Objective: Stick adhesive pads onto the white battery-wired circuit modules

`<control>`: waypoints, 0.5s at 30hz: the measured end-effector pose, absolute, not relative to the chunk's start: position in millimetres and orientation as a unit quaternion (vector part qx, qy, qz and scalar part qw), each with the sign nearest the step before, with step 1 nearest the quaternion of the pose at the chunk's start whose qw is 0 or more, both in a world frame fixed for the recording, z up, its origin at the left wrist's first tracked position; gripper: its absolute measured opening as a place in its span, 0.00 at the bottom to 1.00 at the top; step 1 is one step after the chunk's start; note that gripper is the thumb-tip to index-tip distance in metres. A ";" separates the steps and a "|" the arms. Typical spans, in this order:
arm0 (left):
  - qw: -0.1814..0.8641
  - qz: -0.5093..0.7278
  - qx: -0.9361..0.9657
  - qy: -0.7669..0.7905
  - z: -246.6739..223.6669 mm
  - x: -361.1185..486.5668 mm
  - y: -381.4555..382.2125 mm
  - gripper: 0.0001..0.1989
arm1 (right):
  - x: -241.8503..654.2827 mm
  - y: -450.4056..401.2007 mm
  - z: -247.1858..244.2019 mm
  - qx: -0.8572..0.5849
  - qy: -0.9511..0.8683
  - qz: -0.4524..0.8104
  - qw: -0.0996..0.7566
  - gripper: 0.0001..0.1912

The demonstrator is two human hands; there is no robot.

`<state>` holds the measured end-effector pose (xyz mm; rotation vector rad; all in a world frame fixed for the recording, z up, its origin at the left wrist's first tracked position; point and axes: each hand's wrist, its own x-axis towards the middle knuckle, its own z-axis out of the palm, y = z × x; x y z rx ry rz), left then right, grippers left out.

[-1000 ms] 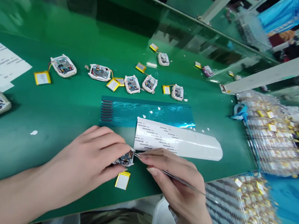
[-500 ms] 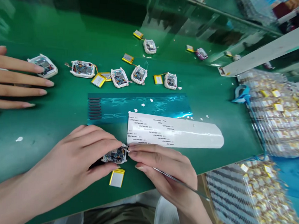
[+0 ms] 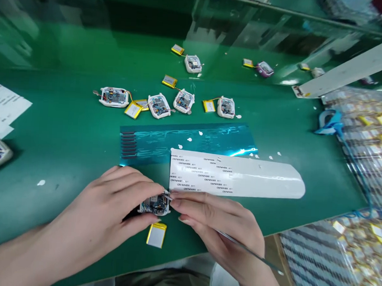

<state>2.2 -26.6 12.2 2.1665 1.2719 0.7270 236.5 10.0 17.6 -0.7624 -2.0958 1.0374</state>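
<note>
Electronics assembly bench, factory-line setup.

Green mat tabletop (image 3: 66,122) throughout. At 12 o'clock, rows of white housings (image 3: 159,106) with exposed circuit boards (image 3: 114,97) and wired pouch batteries (image 3: 208,106). Bulk plastic bags of batteries (image 3: 369,141) at 3 and 5 o'clock. Printed paper sheets (image 3: 2,105) at 9 o'clock. Glossy reflective panel (image 3: 249,34) along the far edge.

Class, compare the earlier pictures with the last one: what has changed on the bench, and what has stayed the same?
A co-worker's hand reached in from the left, and the end board and battery of the row are now gone. The left hand still holds a white-cased circuit board, and the right hand still holds tweezers at it. The other boards stayed put.
</note>
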 end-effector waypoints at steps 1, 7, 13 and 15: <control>0.264 0.270 0.797 0.472 11.6 2.6 -27.0 0.07 | 237.7 10.0 17.5 -0.292 -0.803 0.397 0.334 0.12; 0.272 0.272 0.795 0.469 9.6 5.1 -27.1 0.06 | 243.3 10.5 16.5 -0.295 -0.803 0.394 0.337 0.14; 0.247 0.261 0.814 0.456 9.3 6.6 -23.4 0.07 | 244.2 9.8 14.8 -0.288 -0.812 0.378 0.339 0.15; 0.252 0.267 0.815 0.448 9.2 6.2 -22.6 0.07 | 244.7 9.5 14.3 -0.282 -0.820 0.370 0.334 0.16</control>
